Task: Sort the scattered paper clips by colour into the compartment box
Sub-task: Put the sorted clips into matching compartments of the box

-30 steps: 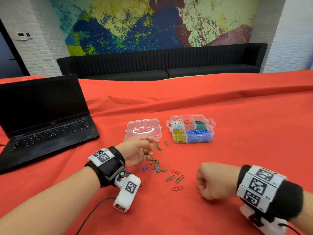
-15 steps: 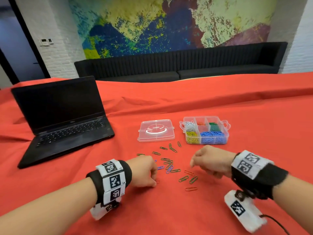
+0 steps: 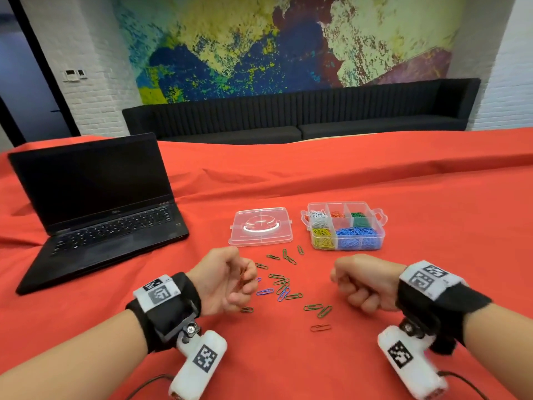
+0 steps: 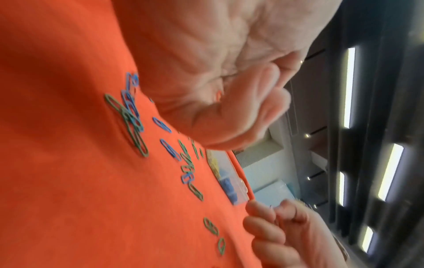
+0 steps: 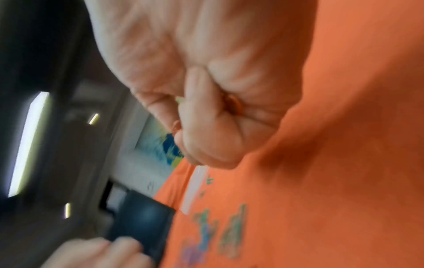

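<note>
Both hands have drawn back from the scattered paper clips (image 3: pixel 284 287) since half a second ago; the left hand (image 3: pixel 227 281) now hovers curled above them, its grip pinching red clips (image 3: pixel 243 274), and the right hand (image 3: pixel 364 280) is a closed fist with orange clips (image 5: pixel 231 104) showing between its fingers. Green, blue and red clips lie loose on the red worktop (image 3: pixel 432 226), just before the compartment box (image 3: pixel 344 225); its lid (image 3: pixel 261 226) lies beside it, a laptop (image 3: pixel 95 203) further left.
</note>
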`<action>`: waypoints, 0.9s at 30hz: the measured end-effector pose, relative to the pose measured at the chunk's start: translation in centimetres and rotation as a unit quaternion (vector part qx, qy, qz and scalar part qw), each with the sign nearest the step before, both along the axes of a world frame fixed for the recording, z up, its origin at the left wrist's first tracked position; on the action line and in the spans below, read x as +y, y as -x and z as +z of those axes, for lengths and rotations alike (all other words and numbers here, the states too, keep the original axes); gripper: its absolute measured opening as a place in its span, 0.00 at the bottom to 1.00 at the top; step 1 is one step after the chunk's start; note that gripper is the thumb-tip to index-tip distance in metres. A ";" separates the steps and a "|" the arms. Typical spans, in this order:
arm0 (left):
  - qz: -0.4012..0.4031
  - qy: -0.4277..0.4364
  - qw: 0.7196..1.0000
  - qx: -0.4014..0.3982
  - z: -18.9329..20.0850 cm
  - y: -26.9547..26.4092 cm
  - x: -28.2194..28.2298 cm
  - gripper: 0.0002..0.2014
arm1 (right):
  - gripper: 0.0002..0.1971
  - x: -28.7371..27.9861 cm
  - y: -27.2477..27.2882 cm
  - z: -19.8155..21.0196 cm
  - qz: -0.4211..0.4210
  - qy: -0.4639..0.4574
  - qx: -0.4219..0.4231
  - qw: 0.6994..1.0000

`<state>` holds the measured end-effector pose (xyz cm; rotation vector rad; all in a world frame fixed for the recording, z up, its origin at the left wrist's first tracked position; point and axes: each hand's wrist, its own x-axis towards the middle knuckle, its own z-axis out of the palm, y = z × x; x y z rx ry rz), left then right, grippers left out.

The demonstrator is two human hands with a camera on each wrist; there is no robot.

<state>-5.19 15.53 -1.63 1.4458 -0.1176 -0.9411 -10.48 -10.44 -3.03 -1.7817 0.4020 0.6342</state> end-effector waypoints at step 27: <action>0.123 0.094 0.988 0.002 1.1 -3.3 4.0 0.08 | 0.11 4.8 -3.8 0.9 0.093 0.190 -0.155 0.965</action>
